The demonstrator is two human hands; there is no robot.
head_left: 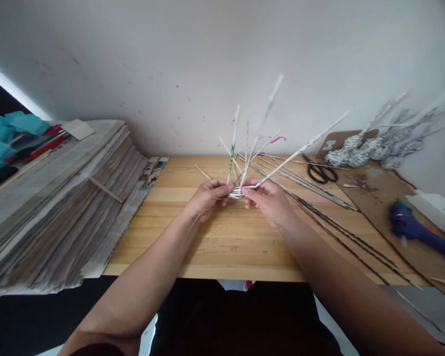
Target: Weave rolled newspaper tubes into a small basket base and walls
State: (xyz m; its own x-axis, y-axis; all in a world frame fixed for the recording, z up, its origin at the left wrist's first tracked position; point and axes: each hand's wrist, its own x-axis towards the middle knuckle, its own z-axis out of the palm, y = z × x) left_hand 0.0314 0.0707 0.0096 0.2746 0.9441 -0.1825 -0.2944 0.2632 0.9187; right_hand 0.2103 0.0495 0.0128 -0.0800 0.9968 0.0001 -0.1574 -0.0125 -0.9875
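Note:
Between my hands is a small woven base of rolled newspaper tubes (236, 193), with several white paper tubes sticking up and out from it. My left hand (212, 198) is closed on the base's left side, thumb on top. On the right side, my right hand (266, 200) pinches the weave, and a long paper tube (306, 147) slants up to the right from its fingers. Another tube (270, 101) rises from the middle toward the wall. The underside of the base is hidden by my fingers.
Loose paper tubes (350, 225) lie across the right of the wooden table (222, 247). Black scissors (321, 173) rest behind them. A blue glue gun (419, 227) sits far right, near finished woven pieces (359, 151). A tall newspaper stack (81, 202) stands at left. The wall is close behind.

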